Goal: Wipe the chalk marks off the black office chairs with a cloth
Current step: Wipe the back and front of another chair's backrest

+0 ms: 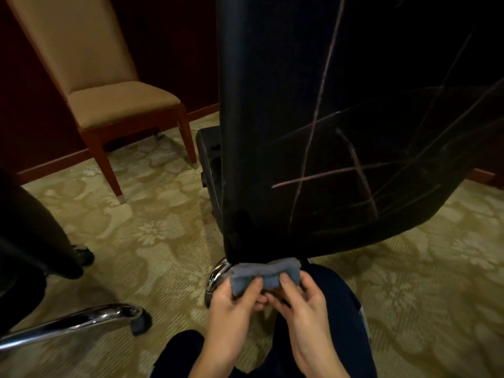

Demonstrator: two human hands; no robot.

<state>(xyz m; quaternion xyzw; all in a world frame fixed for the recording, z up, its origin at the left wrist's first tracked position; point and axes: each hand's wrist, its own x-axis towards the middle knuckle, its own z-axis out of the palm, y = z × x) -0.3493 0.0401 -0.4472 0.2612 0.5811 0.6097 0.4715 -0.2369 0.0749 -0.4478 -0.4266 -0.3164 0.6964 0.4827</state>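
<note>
We judge the wiping hardly begun on this black office chair (341, 118): pale chalk marks (321, 88) cross its back in long slanting lines, with a shorter horizontal stroke lower down, and none of them looks smeared, though the dim light may hide faint rubbing. All of these lines are left to clean. To the left of the chair, at the frame's edge, stands what seems to be a second black chair (24, 227); we cannot tell whether it carries marks.

The grey cloth (263, 274) lies just below the chair's bottom edge, bunched into a short roll and close to the back without clearly touching it. Our left hand (231, 309) pinches its left end, thumb on top and fingers (257, 298) curled beneath. Our right hand (302, 304) pinches the right end the same way. Both hands meet under the cloth, beneath the chair's lower left corner, well below the lowest chalk line.
</note>
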